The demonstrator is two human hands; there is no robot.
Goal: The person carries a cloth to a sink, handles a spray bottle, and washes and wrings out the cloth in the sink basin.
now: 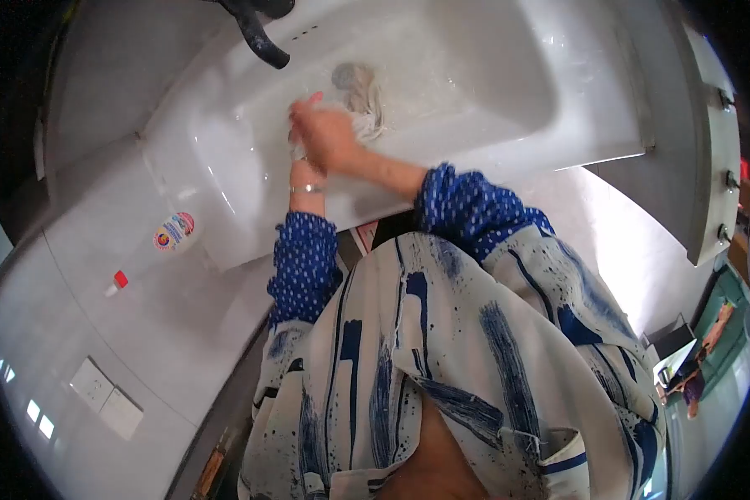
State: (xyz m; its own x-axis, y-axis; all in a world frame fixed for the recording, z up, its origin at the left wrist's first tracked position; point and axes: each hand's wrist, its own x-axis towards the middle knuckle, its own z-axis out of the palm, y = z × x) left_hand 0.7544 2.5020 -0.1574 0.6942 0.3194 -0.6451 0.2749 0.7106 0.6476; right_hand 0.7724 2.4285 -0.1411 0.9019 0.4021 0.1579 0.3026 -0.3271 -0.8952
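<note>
Head view: your right hand (332, 140) overlaps your left hand (305, 173), finger closure too blurred to tell; just right of your fingers, nearer the right, pale cloth (370, 107) stretches lengthwise away from you.

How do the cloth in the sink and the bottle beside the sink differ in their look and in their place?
The cloth is soft and crumpled into loose folds, while the bottle keeps a firm, long shape.
The cloth is pale and plain, but the bottle has a colourful label and a red part at its narrow end.
The cloth lies inside the sink; the bottle is outside it.
</note>
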